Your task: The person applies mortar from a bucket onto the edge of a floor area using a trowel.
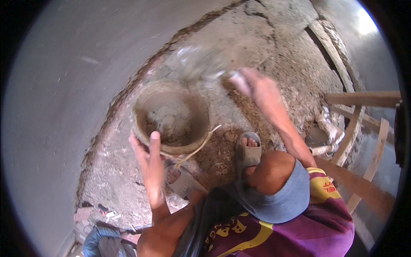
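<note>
Left hand [149, 160]: I have it pinching the near rim of the bucket [200, 115], fingers outside.
Right hand [262, 89]: closed, as best I can tell, on a blurred trowel [201, 64], upper centre.
Bucket: left of centre, touching the left hand, below and left of the right.
Mix [173, 113]: grey, some left inside; I judge work under way, amount done unclear.
Wall [64, 85]: left of frame.

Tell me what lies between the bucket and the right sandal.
The head view shows a pale strip along the near side of the bucket, then brown dirt up to the right sandal.
</note>
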The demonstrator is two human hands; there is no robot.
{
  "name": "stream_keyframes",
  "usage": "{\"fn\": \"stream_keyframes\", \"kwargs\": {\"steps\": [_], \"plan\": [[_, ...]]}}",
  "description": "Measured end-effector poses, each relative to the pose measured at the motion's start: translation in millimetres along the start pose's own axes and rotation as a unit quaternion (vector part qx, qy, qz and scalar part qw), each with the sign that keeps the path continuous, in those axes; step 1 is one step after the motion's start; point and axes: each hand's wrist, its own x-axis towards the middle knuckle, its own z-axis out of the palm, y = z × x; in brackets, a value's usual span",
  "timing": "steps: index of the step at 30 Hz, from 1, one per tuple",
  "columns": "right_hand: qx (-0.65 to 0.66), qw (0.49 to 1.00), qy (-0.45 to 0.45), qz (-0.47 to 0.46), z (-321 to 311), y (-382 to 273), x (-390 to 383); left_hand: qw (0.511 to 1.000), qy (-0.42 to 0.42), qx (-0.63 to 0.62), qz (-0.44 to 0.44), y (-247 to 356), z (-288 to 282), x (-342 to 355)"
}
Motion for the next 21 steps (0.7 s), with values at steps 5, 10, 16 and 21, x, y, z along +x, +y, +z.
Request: {"fn": "stream_keyframes", "kwargs": {"steps": [5,10,16,21], "plan": [[0.109,0.972,-0.087,0.190,-27.0,75.8,0.2,1.000,-0.002,-0.008,-0.005,-6.9,-7.4,-1.5],[0.044,0.975,-0.046,0.212,-35.2,209.4,3.5,1.000,0.002,0.019,0.008,-2.2,-1.7,-6.0],[-0.034,0.985,0.034,0.168,-69.2,304.0,112.5,1.000,-0.009,-0.006,0.003,-5.1,-5.8,-2.3],[-0.097,0.979,0.085,0.157,-76.7,313.6,129.7,1.000,-0.005,-0.024,-0.001,2.1,4.0,-5.4]]}}
